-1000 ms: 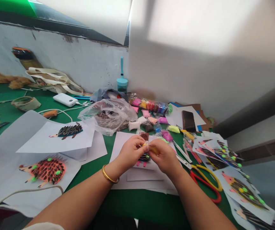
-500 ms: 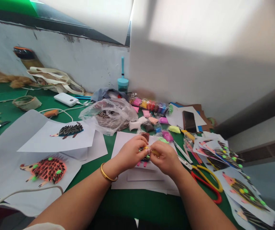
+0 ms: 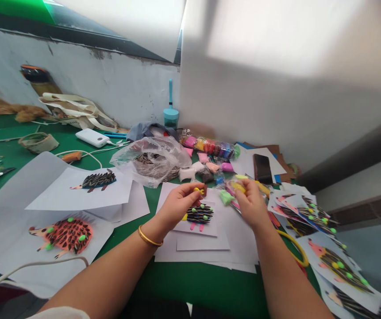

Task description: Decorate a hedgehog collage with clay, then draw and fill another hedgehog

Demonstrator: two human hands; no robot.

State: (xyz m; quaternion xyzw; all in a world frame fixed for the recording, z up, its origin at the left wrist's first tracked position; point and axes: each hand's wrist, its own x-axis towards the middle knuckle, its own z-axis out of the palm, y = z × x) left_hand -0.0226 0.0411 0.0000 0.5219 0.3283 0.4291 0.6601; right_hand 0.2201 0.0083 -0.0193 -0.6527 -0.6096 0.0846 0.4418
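Note:
Between thumb and fingers, my left hand (image 3: 177, 204) pinches a small piece of yellow clay (image 3: 199, 190). It is above a hedgehog picture (image 3: 199, 214) covered with dark seeds, with green dots on its back and pink feet. Off to the right, my right hand (image 3: 252, 204) grips a clear packet of yellow clay (image 3: 238, 186). Beneath the hedgehog picture lie white paper sheets (image 3: 203, 244). A green clay packet (image 3: 225, 197) lies between my hands. The hedgehog's head is partly hidden by my left hand.
A plastic bag of seeds (image 3: 153, 161) lies behind my hands, beside several clay packets (image 3: 212, 167). Scissors with yellow handles (image 3: 296, 248) lie under my right forearm. Finished-looking hedgehog pictures (image 3: 67, 235) lie left, others (image 3: 341, 270) right. A phone (image 3: 262, 168) rests at back right.
My hands have come apart: the right moved right with the yellow clay packet, while the left keeps a small yellow piece. The hedgehog picture beneath is more visible.

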